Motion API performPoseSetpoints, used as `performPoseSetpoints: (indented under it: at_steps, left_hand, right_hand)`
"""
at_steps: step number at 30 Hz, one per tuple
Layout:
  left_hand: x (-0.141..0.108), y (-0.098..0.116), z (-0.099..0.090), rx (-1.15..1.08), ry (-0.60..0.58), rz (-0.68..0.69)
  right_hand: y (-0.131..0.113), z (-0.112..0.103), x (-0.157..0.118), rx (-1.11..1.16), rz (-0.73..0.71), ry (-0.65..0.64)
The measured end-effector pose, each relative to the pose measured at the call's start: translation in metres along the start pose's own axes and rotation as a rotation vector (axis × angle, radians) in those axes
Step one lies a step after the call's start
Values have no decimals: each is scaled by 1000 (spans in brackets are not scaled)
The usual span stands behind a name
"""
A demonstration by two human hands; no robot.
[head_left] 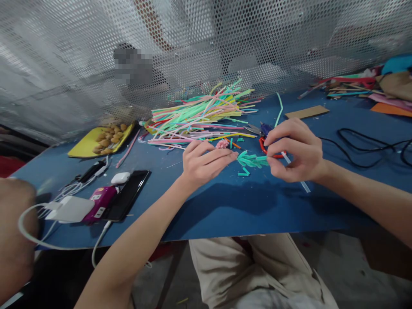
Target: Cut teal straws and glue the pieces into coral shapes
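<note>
A green leafy piece of fuzzy stems (251,159) stretches between my two hands above the blue table (225,214). My left hand (207,162) pinches its left tip, with a pink fuzzy bunch (222,144) just beyond the fingers. At the piece's right end, the fingertips of my right hand (291,150) are closed on it. Red-handled scissors (262,145) lie behind and partly under my right hand, beside a dark blue tool (265,128). Short green cut bits (243,172) are scattered nearby. A clear strip (304,185) pokes out below my right hand.
Behind my hands lies a heap of coloured pipe cleaners (199,111). At left are a yellow tray (80,143) of brown items, a phone (130,193), a white charger (72,209) and another person's arm (16,231). Black cable (360,146) and cardboard (307,112) lie right.
</note>
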State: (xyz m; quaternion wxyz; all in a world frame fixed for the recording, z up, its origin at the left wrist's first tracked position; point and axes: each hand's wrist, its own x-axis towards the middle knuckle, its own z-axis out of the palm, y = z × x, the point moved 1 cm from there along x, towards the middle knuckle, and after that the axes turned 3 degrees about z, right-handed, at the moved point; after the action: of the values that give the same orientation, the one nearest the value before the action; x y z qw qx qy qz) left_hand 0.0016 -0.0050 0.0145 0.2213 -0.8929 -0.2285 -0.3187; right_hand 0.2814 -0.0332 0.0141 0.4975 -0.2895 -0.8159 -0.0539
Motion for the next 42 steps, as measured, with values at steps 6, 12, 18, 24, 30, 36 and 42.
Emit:
performPoseSetpoints:
  at_steps: [6,12,18,24,30,36,42]
  left_hand:
    - [2,1,-6,73,168,200]
    - [7,5,-13,184,214,289]
    - [13,12,-22,226,237,349]
    - [14,13,-25,122,222,344]
    - [15,14,-26,183,221,333]
    - [19,17,-26,177,269,389]
    - [21,20,-28,230,273,402]
  right_hand:
    - [-9,-1,2,-139,-48,-1]
    - [-21,-2,8,-178,-199,90]
    - [-25,-2,10,-172,-199,111]
    - [-26,-1,8,-175,-161,57]
    - [-26,0,7,-162,-158,38]
    - [-27,1,8,-164,-180,35]
    - [-28,2,9,-197,-204,31]
